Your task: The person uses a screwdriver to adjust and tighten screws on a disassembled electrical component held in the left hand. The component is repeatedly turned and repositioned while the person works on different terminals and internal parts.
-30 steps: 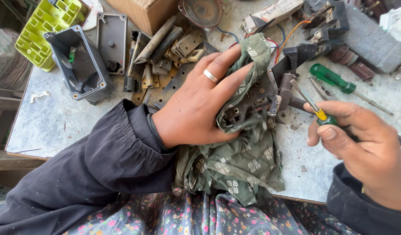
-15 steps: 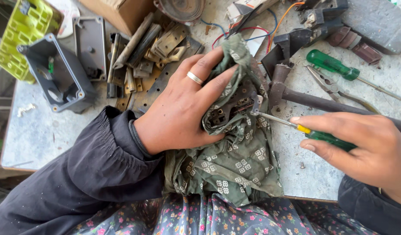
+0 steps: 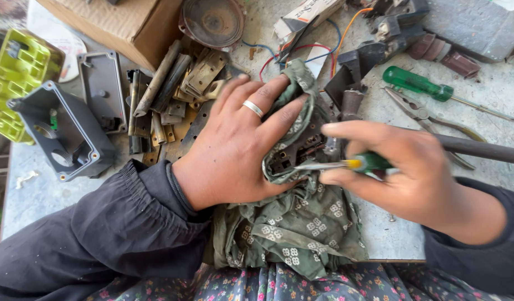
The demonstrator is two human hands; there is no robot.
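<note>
Draping over the counter's near edge toward your lap, the green patterned cloth (image 3: 301,228) lay bunched beneath both of your hands. Your left hand (image 3: 240,147), a ring on one finger, pressed flat on the cloth, its grip closed around a fold wrapped about a dark metal part (image 3: 293,150), which sat near the middle of the counter (image 3: 34,206) with only its slotted face showing. Your right hand (image 3: 396,173) had its grip closed on a small screwdriver with a green and yellow handle (image 3: 365,163), held nearly level, its tip resting at the exposed face of the wrapped part.

Left of your left hand stood an open grey plastic housing (image 3: 64,136), and just beyond it a flat grey cover (image 3: 103,89). Between those and your fingers lay a heap of rusty metal strips and plates (image 3: 173,89). At the far left edge you had a yellow-green plastic crate (image 3: 14,83).

Right of your hands, a dark metal rod (image 3: 482,149) ran out from behind your right hand, with pliers (image 3: 421,114) just beyond it and a larger green-handled screwdriver (image 3: 418,83) farther on. Farthest back sat a cardboard box (image 3: 123,25), a rusty round speaker (image 3: 212,22), loose coloured wires (image 3: 301,53) and a grey block (image 3: 474,28).
</note>
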